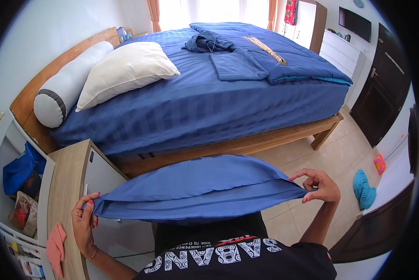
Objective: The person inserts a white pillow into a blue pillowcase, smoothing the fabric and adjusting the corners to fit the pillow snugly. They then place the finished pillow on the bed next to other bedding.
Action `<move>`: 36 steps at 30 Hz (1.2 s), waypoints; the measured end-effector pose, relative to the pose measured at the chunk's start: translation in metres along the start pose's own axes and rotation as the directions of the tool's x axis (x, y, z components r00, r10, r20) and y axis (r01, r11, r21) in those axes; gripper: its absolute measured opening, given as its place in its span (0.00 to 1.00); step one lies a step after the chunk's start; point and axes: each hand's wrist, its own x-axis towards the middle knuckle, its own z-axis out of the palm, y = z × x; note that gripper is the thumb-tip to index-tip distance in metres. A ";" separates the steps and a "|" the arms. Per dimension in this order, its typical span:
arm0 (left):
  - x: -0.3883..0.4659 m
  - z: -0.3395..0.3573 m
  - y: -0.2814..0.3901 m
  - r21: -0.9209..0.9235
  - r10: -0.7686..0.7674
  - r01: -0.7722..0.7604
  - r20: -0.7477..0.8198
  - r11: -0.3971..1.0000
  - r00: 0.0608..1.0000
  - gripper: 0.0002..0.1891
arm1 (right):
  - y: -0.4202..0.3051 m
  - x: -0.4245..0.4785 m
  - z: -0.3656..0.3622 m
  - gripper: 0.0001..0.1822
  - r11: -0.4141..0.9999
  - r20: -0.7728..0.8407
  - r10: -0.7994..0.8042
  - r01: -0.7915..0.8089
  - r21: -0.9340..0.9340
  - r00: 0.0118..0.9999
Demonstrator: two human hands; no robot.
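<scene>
A blue pillow in a blue pillowcase (195, 185) is stretched sideways before my body, its long open edge facing me. My left hand (85, 213) pinches one end of the case between thumb and fingers. At the other end, my right hand (316, 185) grips a corner, thumb below and index finger along the upper edge. Beyond, on the bed's blue striped sheet (209, 105), lie a white pillow (129, 71), a pale bolster with a grey band (73, 84), a folded blue cloth (237, 64), a crumpled blue cloth (207, 42) and a straw bed broom (265, 50) on a blue comforter (300, 66).
A wooden bed frame (286, 134) runs in front of me. A wood-topped cabinet (67, 175) with a pink cloth (56, 248) stands at the left, beside open shelves (6, 213). A teal cloth bundle (364, 190) lies on the tiled floor at the right, near dark doors (384, 84).
</scene>
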 end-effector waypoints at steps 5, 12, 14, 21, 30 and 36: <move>0.004 0.021 -0.012 -0.090 0.307 -0.294 0.189 0.951 0.933 0.25 | 0.015 -0.006 0.007 0.22 0.991 -0.181 0.090 -0.107 -0.086 0.979; 0.075 0.042 -0.079 -0.113 0.367 -0.358 0.069 0.927 0.928 0.17 | 0.045 0.022 0.023 0.09 0.950 -0.732 -0.308 0.240 -0.200 0.608; 0.089 0.038 -0.097 -0.313 0.283 -0.347 -0.233 0.884 0.931 0.12 | 0.042 0.034 0.028 0.15 0.940 -0.821 -0.243 0.334 -0.069 0.516; 0.051 0.117 0.042 -0.159 0.718 -0.726 -0.114 0.670 0.687 0.08 | 0.066 0.011 -0.019 0.14 0.951 -0.942 -0.290 0.157 -0.265 0.168; 0.006 0.279 0.136 -0.331 0.844 -0.813 0.426 0.479 0.325 0.09 | -0.010 0.083 0.114 0.51 0.779 -0.389 -0.520 0.235 -0.582 0.761; 0.011 0.262 0.099 -0.337 0.665 -0.716 0.710 0.612 0.234 0.24 | 0.100 0.068 0.088 0.28 0.930 -0.504 -0.251 0.061 -0.363 0.827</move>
